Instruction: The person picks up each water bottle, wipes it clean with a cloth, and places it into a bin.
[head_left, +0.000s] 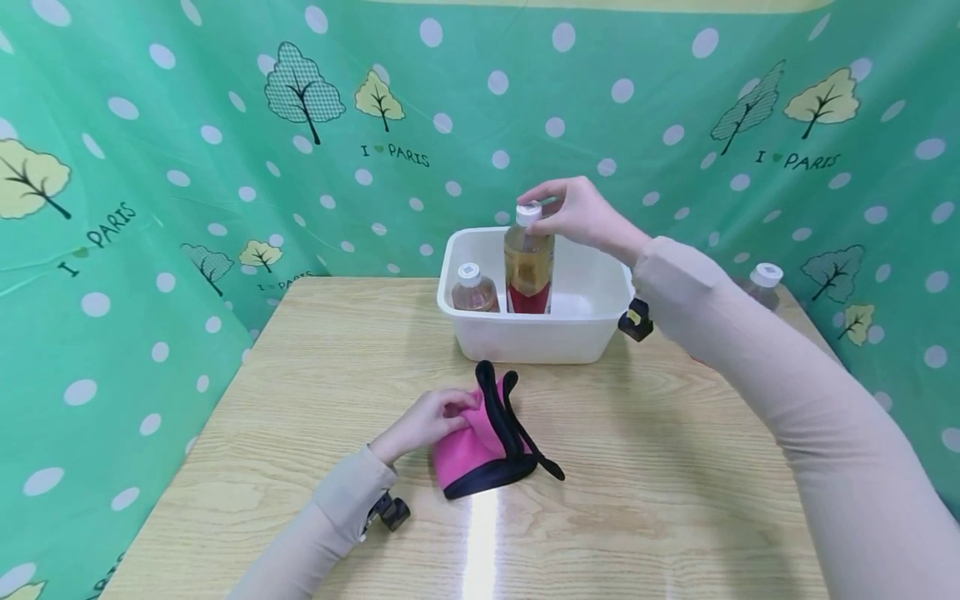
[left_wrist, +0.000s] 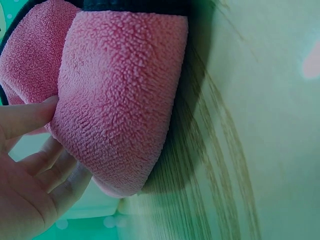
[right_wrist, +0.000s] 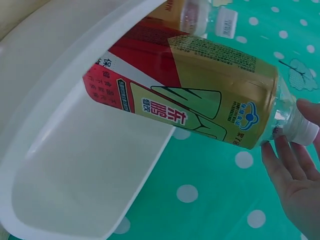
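Note:
By its white cap, my right hand [head_left: 581, 215] holds a drink bottle [right_wrist: 200, 92] with a gold and red label. The bottle [head_left: 529, 265] stands upright, its lower part inside the white plastic tub [head_left: 525, 340]. My left hand [head_left: 431, 423] pinches a folded pink cloth with black edging [head_left: 468, 454] on the table. In the left wrist view, the thumb lies on the near side of the fluffy cloth [left_wrist: 115, 95] and the other fingers go behind it.
A second bottle [head_left: 474, 292] sits in the left end of the tub. Another white-capped bottle [head_left: 765, 283] stands at the right, partly hidden by my right sleeve. Behind the wooden table [head_left: 337, 350] hangs a green dotted curtain [head_left: 450, 100].

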